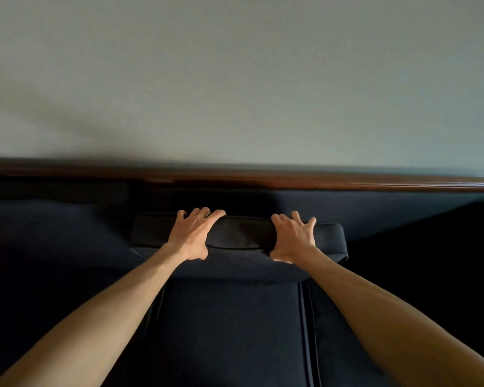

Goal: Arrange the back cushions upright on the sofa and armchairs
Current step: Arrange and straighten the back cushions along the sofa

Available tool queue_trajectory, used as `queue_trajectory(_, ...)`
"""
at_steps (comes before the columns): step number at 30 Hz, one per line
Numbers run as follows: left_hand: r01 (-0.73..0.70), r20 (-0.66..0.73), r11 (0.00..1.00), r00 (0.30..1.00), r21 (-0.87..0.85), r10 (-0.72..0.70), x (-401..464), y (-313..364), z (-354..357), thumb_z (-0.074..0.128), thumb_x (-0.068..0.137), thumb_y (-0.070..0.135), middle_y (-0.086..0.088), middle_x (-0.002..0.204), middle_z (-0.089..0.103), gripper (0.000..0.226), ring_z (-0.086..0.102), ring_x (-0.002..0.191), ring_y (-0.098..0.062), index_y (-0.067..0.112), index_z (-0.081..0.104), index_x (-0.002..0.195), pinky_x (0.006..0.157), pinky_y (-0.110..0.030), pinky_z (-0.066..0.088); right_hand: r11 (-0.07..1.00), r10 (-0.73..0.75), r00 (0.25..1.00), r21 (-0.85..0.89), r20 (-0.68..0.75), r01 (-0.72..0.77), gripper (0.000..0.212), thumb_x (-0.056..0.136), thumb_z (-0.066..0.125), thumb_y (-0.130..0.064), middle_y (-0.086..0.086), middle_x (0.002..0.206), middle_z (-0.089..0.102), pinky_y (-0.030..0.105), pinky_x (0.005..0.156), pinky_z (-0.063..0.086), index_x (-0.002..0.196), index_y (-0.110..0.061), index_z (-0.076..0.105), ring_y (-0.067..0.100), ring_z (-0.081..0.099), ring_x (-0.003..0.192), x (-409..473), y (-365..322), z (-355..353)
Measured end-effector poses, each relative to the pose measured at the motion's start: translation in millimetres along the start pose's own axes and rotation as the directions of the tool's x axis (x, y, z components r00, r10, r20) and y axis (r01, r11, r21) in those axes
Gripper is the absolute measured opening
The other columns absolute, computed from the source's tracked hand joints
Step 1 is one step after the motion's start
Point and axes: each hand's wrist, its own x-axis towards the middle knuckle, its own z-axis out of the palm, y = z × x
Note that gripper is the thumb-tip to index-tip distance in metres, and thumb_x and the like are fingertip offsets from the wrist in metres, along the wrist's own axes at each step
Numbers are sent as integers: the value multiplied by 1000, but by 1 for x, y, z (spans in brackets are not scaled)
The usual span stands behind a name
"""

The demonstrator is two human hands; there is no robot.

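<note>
A dark navy back cushion (242, 236) stands upright in the middle of the dark sofa (229, 325), seen from above along its top edge. My left hand (192, 236) grips that top edge left of centre, fingers curled over the far side and thumb on the near side. My right hand (294, 237) grips the same edge right of centre in the same way. The cushion's lower part is hidden behind its own top and my hands.
A wooden rail (263, 177) runs along the sofa's back against a pale wall (235, 79). Another dark back cushion (48, 222) sits to the left. The right side of the sofa (417, 247) lies in deep shadow. Seat cushion seams run below my arms.
</note>
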Motion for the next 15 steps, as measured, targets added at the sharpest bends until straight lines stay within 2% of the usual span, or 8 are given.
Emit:
queue_trajectory(6,18,27,1000,999,-1,-18,-16,-54,13,83,57,16,1,133,46,112,44,124,-24,33,20,148,105,-51,34,1000,-30,999,-2,9,30,78,62,73,-42,-4,121,52,65,98,31,130,-23,39,29,38,123,16,-54,5)
queue_trajectory(15,-24,66,999,997,-42,27,6,-91,9,86,57,17,0,136,46,114,44,126,-25,32,20,150,110,-51,31,1000,0,1000,7,27,0,86,61,72,-42,-4,126,50,61,97,33,137,-25,35,29,37,125,44,-71,1)
